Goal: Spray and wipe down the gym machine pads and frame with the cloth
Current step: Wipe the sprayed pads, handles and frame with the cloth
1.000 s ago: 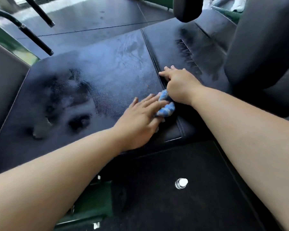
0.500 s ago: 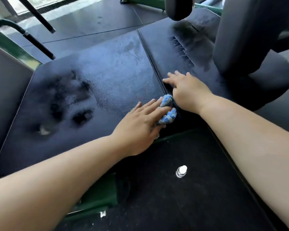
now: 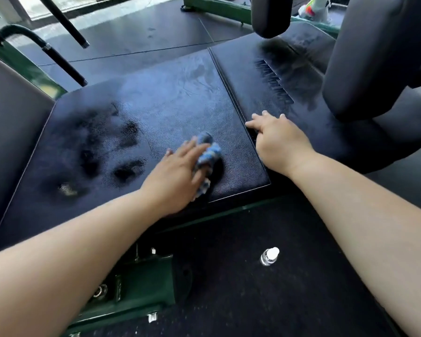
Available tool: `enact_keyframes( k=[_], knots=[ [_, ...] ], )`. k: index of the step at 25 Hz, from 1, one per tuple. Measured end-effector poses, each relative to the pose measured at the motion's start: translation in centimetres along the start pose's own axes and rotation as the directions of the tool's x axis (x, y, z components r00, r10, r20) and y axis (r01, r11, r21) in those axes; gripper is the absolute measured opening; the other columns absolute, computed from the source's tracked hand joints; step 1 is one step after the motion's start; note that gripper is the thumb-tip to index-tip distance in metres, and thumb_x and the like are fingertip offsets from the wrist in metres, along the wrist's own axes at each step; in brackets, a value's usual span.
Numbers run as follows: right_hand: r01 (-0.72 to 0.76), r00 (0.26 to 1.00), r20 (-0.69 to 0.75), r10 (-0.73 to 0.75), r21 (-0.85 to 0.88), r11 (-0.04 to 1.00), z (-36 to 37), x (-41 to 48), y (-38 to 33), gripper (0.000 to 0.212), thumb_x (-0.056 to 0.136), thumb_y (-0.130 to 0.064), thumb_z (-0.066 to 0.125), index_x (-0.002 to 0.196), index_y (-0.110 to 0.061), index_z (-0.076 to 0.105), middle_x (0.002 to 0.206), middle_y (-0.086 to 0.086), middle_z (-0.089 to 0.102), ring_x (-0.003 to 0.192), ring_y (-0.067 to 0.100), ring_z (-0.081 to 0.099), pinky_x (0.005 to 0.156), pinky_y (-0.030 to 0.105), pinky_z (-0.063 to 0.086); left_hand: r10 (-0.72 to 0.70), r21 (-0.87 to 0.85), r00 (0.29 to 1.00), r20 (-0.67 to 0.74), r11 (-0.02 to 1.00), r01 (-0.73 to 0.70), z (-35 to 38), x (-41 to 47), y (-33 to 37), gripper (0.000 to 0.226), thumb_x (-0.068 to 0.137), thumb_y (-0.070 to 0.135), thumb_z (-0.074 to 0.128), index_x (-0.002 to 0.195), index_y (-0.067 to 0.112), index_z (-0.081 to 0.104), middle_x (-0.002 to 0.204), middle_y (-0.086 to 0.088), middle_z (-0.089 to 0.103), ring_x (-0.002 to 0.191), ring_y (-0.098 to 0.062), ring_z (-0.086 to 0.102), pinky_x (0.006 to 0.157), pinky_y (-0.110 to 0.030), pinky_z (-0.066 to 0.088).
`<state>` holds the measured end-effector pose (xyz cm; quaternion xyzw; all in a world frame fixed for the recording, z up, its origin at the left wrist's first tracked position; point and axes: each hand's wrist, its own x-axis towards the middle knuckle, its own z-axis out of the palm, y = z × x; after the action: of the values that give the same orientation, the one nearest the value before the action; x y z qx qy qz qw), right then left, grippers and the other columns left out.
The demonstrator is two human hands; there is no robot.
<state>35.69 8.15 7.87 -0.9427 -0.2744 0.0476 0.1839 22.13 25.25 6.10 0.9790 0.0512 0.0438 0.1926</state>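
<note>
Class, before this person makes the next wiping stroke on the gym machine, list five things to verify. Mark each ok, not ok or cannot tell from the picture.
1. Cloth pressed under the left hand on the left pad: ok.
2. Right hand out of the cloth's way, resting at the seam on the right pad: ok.
3. Left pad evenly wiped: not ok, dark patches show on its left part.
4. Spray bottle close by: ok, it is on the floor below the pads.
5. Liquid left in the bottle: cannot tell.
</note>
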Motion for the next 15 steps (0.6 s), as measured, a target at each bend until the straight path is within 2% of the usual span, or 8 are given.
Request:
enact_keyframes(
  k=[1, 2, 5, 7, 10, 11, 12, 15],
  knots=[
    [-0.004, 1.000, -0.001, 0.004, 0.002, 1.000, 0.3, 0.3, -0.2, 0.059, 0.087, -0.008, 0.032, 0.140, -0.026, 0.047, 0.156, 0.000, 0.030, 0.145, 0.029, 0.021, 0.119, 0.045, 0.016, -0.119, -0.020, 0.992, -0.049, 0.993, 0.118, 0.4, 0.7, 1.1, 0.052, 0.096, 0.030, 0.043, 0.147, 0.028, 0.031, 0.159, -0.002, 0.015, 0.147, -0.017, 0.011, 0.116, -0.032, 0.004],
    [-0.008, 1.000, 0.005, 0.008, 0.009, 1.000, 0.6, 0.6, -0.4, 0.059, 0.086, -0.008, 0.032, 0.140, -0.026, 0.046, 0.156, 0.000, 0.031, 0.145, 0.030, 0.021, 0.118, 0.045, 0.016, -0.153, -0.022, 0.984, -0.088, 0.988, 0.152, 1.0, 0.7, 3.0, 0.051, 0.096, 0.026, 0.043, 0.146, 0.027, 0.032, 0.160, -0.003, 0.012, 0.147, -0.019, 0.009, 0.117, -0.033, 0.004],
    [-0.058, 0.998, -0.022, 0.059, 0.053, 0.997, 0.6, 1.2, -0.7, 0.060, 0.084, -0.010, 0.032, 0.138, -0.028, 0.050, 0.154, -0.001, 0.034, 0.145, 0.028, 0.023, 0.118, 0.045, 0.019, 0.126, 0.016, 0.988, -0.089, 0.992, -0.125, 2.5, -1.8, 5.5, 0.053, 0.093, 0.034, 0.033, 0.145, 0.027, 0.035, 0.159, 0.002, 0.015, 0.147, -0.017, 0.011, 0.115, -0.029, 0.004],
    [-0.055, 0.998, -0.012, 0.056, 0.040, 0.998, 0.5, 1.2, -0.7, 0.061, 0.082, -0.012, 0.031, 0.138, -0.028, 0.049, 0.154, -0.001, 0.034, 0.145, 0.029, 0.023, 0.117, 0.047, 0.019, 0.169, 0.049, 0.984, -0.053, 0.985, -0.166, 1.4, -3.3, 1.7, 0.059, 0.088, 0.043, 0.025, 0.144, 0.028, 0.036, 0.158, 0.005, 0.019, 0.145, -0.011, 0.014, 0.113, -0.026, 0.005],
    [-0.040, 0.999, 0.004, 0.040, -0.003, 0.999, 0.5, 0.6, -1.5, 0.058, 0.087, -0.010, 0.033, 0.140, -0.029, 0.047, 0.156, -0.001, 0.030, 0.145, 0.031, 0.019, 0.119, 0.044, 0.015, -0.222, 0.014, 0.970, -0.095, 0.974, 0.224, -0.5, -3.9, -4.5, 0.052, 0.096, 0.031, 0.034, 0.147, 0.025, 0.031, 0.159, 0.000, 0.015, 0.146, -0.016, 0.011, 0.116, -0.031, 0.005],
    [-0.035, 0.999, 0.009, 0.035, -0.015, 0.999, 0.5, 0.4, -2.0, 0.056, 0.089, -0.008, 0.033, 0.140, -0.028, 0.047, 0.157, -0.001, 0.028, 0.145, 0.032, 0.018, 0.119, 0.042, 0.013, -0.318, -0.007, 0.941, -0.112, 0.947, 0.320, -0.3, -3.5, -4.4, 0.051, 0.097, 0.027, 0.034, 0.147, 0.022, 0.031, 0.159, -0.003, 0.014, 0.147, -0.019, 0.010, 0.117, -0.032, 0.004],
    [-0.028, 0.999, 0.023, 0.029, -0.021, 0.999, 0.5, 0.3, -2.4, 0.056, 0.091, -0.008, 0.033, 0.141, -0.028, 0.046, 0.157, -0.001, 0.027, 0.146, 0.033, 0.017, 0.119, 0.041, 0.012, -0.327, -0.009, 0.932, -0.156, 0.944, 0.330, 0.2, -3.0, -2.9, 0.051, 0.096, 0.028, 0.032, 0.147, 0.020, 0.031, 0.159, -0.005, 0.015, 0.147, -0.022, 0.011, 0.117, -0.031, 0.003],
    [0.024, 0.998, 0.061, -0.023, -0.010, 1.000, 1.3, 1.0, -3.3, 0.058, 0.088, -0.008, 0.033, 0.140, -0.029, 0.046, 0.158, 0.000, 0.026, 0.146, 0.031, 0.018, 0.119, 0.044, 0.013, -0.059, -0.047, 0.987, -0.151, 0.998, 0.052, 2.2, -3.1, 3.0, 0.060, 0.088, 0.035, 0.031, 0.146, 0.023, 0.034, 0.159, -0.002, 0.017, 0.146, -0.018, 0.013, 0.116, -0.024, 0.002]
  ],
)
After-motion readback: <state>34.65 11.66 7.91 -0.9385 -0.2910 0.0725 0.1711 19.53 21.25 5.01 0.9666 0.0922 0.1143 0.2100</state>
